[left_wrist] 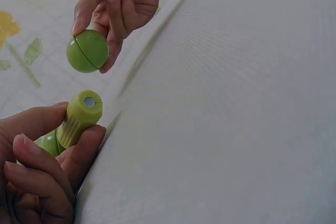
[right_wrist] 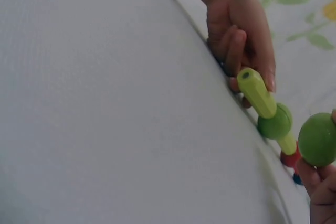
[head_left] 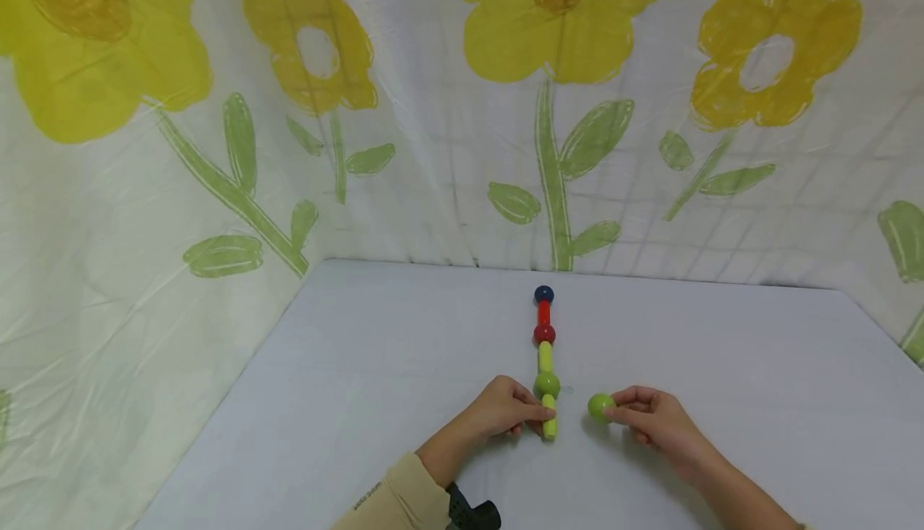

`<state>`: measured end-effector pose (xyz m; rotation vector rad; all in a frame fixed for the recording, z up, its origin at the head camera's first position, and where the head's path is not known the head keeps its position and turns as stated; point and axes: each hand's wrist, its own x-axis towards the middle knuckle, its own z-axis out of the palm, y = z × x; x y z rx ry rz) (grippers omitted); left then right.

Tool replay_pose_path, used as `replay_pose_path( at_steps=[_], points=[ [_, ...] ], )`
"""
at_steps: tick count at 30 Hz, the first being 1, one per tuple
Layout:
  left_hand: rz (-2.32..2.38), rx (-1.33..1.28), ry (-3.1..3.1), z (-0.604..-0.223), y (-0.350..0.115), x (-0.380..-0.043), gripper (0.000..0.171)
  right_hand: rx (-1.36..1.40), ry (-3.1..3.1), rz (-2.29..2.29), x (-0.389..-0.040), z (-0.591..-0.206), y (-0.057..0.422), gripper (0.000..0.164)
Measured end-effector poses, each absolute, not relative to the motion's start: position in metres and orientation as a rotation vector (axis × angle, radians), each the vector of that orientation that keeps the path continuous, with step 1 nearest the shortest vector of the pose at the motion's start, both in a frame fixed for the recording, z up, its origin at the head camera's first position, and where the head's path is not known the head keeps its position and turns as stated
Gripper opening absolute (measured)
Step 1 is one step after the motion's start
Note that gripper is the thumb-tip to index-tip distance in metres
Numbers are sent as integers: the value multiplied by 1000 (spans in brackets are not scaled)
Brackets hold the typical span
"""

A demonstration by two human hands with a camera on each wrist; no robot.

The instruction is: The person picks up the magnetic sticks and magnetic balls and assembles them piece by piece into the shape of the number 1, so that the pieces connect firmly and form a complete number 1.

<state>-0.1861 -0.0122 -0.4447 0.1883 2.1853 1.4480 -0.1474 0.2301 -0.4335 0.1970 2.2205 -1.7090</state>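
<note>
A straight chain of magnetic rods and balls runs along the table: a dark blue ball, a red rod, a red ball, a yellow-green rod, a green ball and a near yellow-green rod. My left hand pinches that near rod between thumb and finger; its end with a silvery disc faces the left wrist camera. To the right of the chain, my right hand holds a loose green ball by its fingertips, apart from the rod's end.
The white table extends on both sides of the chain. Behind it hangs a white curtain printed with yellow flowers. A black device is strapped at the left wrist, below a beige sleeve.
</note>
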Motion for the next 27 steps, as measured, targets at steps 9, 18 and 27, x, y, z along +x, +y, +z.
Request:
replay_pose_path(
  at_steps=[9,18,27],
  points=[
    [1438,207,2180,-446,-13,-187,19,170,2221,-1675,-136,-438,211,36],
    [1450,205,2189,-446,-12,-186,19,100,2194,-1665,-126,-440,194,38],
    [1432,226,2200,-444,-13,-186,21,83,2182,-1642,-120,-444,180,40]
  ],
)
